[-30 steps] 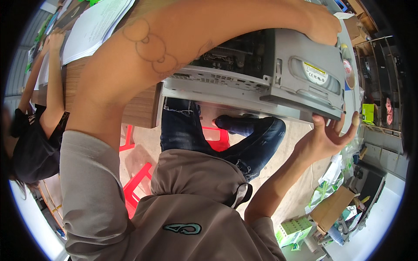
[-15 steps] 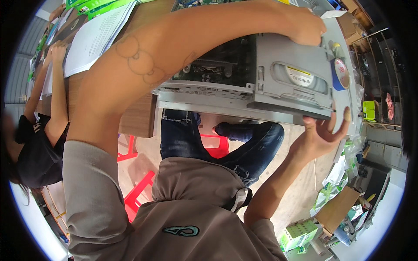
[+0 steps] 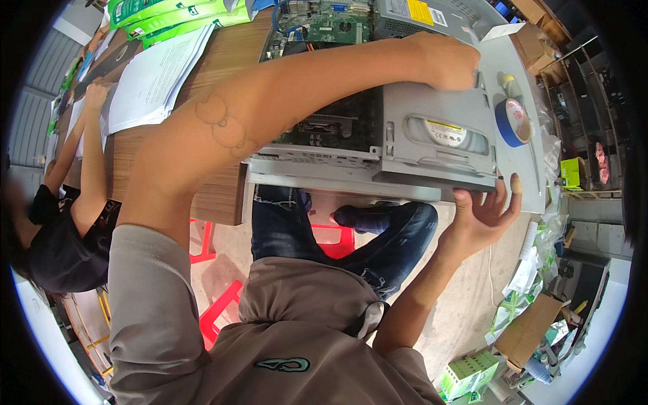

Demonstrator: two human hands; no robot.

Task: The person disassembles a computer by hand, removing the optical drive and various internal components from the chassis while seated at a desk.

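A person seated on a red stool (image 3: 223,304) steadies an opened grey desktop computer case (image 3: 378,158) at the near edge of a wooden counter (image 3: 216,196). The left hand (image 3: 449,61), its arm stretched across the exposed green circuit board (image 3: 331,20), presses fingers down on the far top of the grey metal drive cage (image 3: 439,138), apparently to keep it from shifting. The right hand (image 3: 482,216) comes up from below, fingers spread and curled against the case's overhanging front corner, bracing it rather than closing around anything. A round silver label with a yellow patch sits on the drive in the cage. A roll of blue tape (image 3: 513,121) rests on the pale panel just right of the cage. A stack of white papers (image 3: 158,77) and green flat packages (image 3: 169,17) lie at the counter's far left, where another person's arms (image 3: 84,148) rest. A green carton (image 3: 472,374) and a brown cardboard box (image 3: 530,331) stand on the floor, lower right.
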